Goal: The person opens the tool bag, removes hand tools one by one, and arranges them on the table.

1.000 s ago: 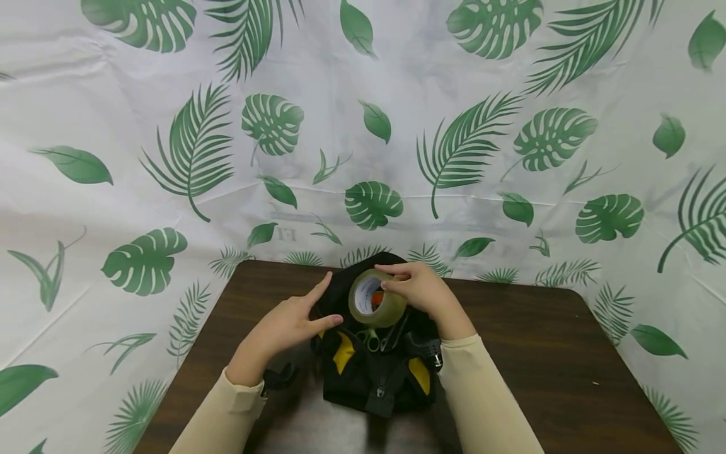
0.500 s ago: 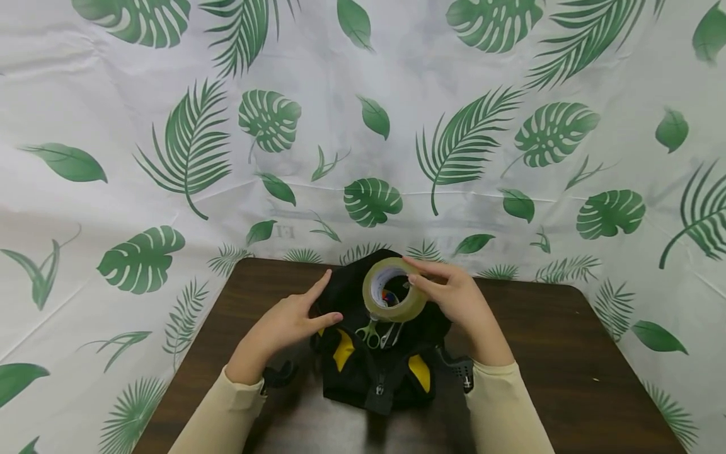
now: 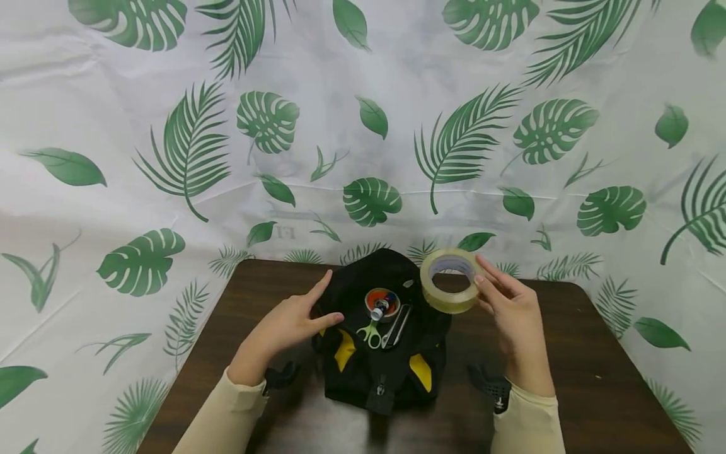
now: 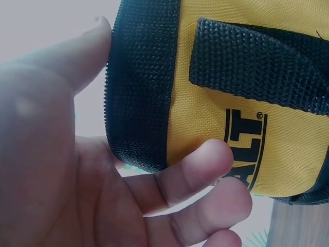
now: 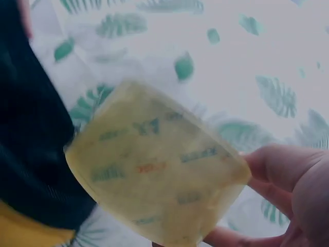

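My right hand (image 3: 513, 309) pinches a roll of clear packing tape (image 3: 450, 303) at its right rim, in the air right of the black-and-yellow tool bag (image 3: 346, 388). The right wrist view shows the tape's printed outer face (image 5: 154, 159), blurred. My left hand (image 3: 289, 325) rests at the bag's left side, thumb and forefinger spread; its fingers touch the yellow panel (image 4: 205, 123) in the left wrist view. Inside the unzipped bag lie green-handled scissors (image 3: 370, 334), a slim silver tool (image 3: 398, 326), a small blue-and-red item with a white cap (image 3: 379, 311) and an orange-centred roll (image 3: 371, 295).
The bag stands on a dark brown wooden table (image 3: 567, 353). Behind the table hangs a white sheet (image 3: 317, 208) printed with green leaves. A zip pull tab (image 3: 380, 398) hangs at the bag's front. A tiny pale speck (image 3: 598, 377) lies on the table at right.
My right hand has lifted the packing tape from over the bag's opening and carried it to the right, uncovering the things inside. The left hand stays in place.
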`<state>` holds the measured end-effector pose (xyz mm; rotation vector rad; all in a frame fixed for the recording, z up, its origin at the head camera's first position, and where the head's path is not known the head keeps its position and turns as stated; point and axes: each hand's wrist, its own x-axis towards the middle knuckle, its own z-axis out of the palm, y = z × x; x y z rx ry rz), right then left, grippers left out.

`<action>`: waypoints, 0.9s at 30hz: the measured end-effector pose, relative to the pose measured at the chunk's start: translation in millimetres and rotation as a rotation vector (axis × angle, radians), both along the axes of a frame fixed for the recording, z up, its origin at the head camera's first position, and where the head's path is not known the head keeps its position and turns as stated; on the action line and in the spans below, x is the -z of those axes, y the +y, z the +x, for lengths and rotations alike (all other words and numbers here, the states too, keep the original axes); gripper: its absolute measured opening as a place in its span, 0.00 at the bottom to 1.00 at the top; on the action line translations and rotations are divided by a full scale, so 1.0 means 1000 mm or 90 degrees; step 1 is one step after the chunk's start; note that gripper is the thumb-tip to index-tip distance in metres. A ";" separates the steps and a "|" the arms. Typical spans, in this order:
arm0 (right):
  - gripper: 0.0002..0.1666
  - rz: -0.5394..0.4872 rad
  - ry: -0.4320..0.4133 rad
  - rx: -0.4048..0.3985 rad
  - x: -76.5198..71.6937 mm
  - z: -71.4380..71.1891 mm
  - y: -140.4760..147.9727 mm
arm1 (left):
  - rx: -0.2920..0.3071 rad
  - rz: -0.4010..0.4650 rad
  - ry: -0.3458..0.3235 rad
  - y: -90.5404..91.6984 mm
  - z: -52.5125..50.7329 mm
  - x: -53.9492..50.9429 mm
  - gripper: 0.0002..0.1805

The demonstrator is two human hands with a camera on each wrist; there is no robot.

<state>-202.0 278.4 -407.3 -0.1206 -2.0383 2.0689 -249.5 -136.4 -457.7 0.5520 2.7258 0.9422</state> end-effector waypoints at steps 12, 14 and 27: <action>0.31 -0.170 0.014 0.198 0.023 -0.014 0.042 | -0.003 -0.009 0.001 0.002 0.005 -0.002 0.56; 0.30 -0.163 0.011 0.227 0.033 -0.021 0.046 | -0.003 -0.013 0.003 0.000 0.003 -0.002 0.56; 0.30 -0.136 0.022 0.293 0.151 -0.058 0.077 | -0.003 -0.006 -0.002 0.004 0.003 0.000 0.56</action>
